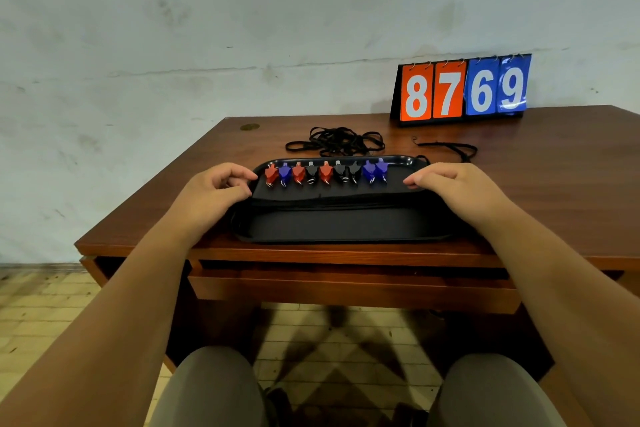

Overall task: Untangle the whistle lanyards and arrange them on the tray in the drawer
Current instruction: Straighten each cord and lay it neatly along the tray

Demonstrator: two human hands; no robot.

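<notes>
Head view: the black tray [346, 229] lies on the tabletop [519, 163] with its long axis left to right, above the drawer [346, 282]. Nine whistles [325, 173] sit in a row along its far side, each lying front to back, narrow tips toward the wall and rings toward the person. The left hand [214, 189] and right hand [453, 184] sit at opposite ends, fingers [415, 179] curled over the rim, likely to lift it level; whether they actually grip cannot be told. A tangle of black lanyards [341, 142] lies just behind the tray.

Near half of tray [346, 229] free; 9 whistles [325, 173] line its far half; tangled lanyards [343, 140], scoreboard [462, 90] behind.
</notes>
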